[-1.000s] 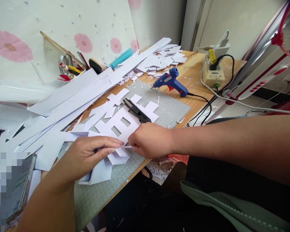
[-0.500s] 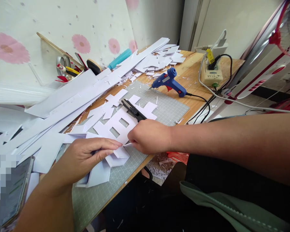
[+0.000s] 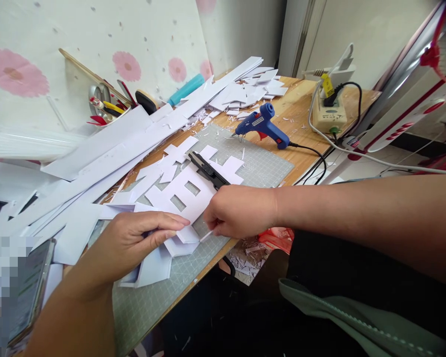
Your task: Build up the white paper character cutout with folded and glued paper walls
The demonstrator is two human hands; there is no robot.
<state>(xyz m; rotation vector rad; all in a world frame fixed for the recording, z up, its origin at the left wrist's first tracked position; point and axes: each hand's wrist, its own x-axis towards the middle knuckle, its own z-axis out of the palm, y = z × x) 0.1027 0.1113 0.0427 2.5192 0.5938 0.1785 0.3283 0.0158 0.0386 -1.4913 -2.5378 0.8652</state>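
Observation:
My left hand [image 3: 141, 238] is closed, its fingertips and thumb pinching the edge of a folded white board piece [image 3: 182, 248]. Part of that piece lies hidden under the hand. Just right of it, my right hand [image 3: 238, 210] is curled with fingers pressed together on a thin white strip [image 3: 206, 236], of which only a short end shows. A flat white panel with two rectangular window holes [image 3: 204, 191] lies on the grey cutting mat [image 3: 159, 297] beyond both hands. Across this panel rests a black utility knife [image 3: 208, 169], its near end close behind my right knuckles.
A blue glue gun [image 3: 263, 124] stands at the mat's far side, corded toward a power strip [image 3: 329, 111]. Long white board strips [image 3: 134, 148] and offcuts [image 3: 241, 94] pile up along the left and back. A phone [image 3: 31, 292] is at lower left.
My right hand has shifted right and slightly toward me, away from my left fingertips, with the strip's end moving along. My left hand keeps its hold; the knife stays on the panel.

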